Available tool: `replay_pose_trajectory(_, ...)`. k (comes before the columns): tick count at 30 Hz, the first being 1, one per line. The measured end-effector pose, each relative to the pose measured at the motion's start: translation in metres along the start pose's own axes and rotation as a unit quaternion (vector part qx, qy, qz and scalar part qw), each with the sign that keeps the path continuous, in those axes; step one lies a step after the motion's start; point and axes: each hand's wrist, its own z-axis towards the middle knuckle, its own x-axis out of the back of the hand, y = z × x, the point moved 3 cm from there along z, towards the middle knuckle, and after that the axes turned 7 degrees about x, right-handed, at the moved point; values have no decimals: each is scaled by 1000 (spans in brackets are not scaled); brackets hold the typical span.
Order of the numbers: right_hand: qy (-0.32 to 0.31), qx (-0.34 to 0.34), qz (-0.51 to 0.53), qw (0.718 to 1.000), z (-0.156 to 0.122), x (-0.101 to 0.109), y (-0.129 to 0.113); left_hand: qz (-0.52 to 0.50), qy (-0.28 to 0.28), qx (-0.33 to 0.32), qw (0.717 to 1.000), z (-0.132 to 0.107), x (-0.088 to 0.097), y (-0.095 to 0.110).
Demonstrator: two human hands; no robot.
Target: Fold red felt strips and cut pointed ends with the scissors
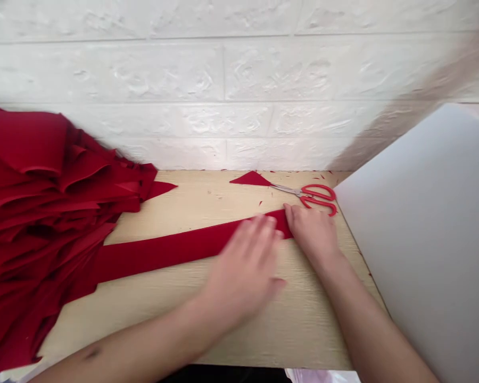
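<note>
A long strip of red fabric [167, 250] stretches across the wooden tabletop, its left end by the red pile. My left hand [247, 260], a little blurred, is over the strip's right part with its fingers stretched out flat. At the strip's right end, my right hand [313, 229] has its fingers closed on the fabric and covers that end. Just behind my right hand lie red-handled scissors [317, 199]. Their blade tips meet a small red triangular scrap [252, 179].
A large heap of red fabric pieces [43, 213] fills the left side. On the right stands a white panel [427, 223], slanting along the table [199, 197]. A white brick-patterned wall [239, 80] closes off the back. Tiny red scraps are scattered along its foot.
</note>
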Motion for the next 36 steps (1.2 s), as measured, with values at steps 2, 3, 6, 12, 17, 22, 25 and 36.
replay_pose_trajectory(2,-3,9,2,1000,1,0,0,-18,-25,-25,999,19,-24,35)
replay_pose_trajectory(3,-5,16,4,1000,2,0,-1,-16,-44,4,999,27,-35,44)
replay_pose_trajectory(6,3,15,-10,1000,2,-4,-2,-55,-122,74,988,36,-55,49)
replay_pose_trajectory(12,-10,-17,-51,999,1,-11,-2,-77,-170,181,966,10,-56,4)
replay_pose_trajectory(17,-36,-24,-49,998,1,-8,-3,-38,-117,239,963,-37,-49,-54)
replay_pose_trajectory(22,-46,-28,-52,997,2,-6,-4,-27,-105,249,962,-91,-33,-129)
replay_pose_trajectory(25,-51,-27,-57,997,2,-7,-5,-29,-113,287,951,-117,-23,-165)
replay_pose_trajectory(36,-51,-49,-46,996,0,-2,-14,-49,-150,346,925,-143,-11,-197)
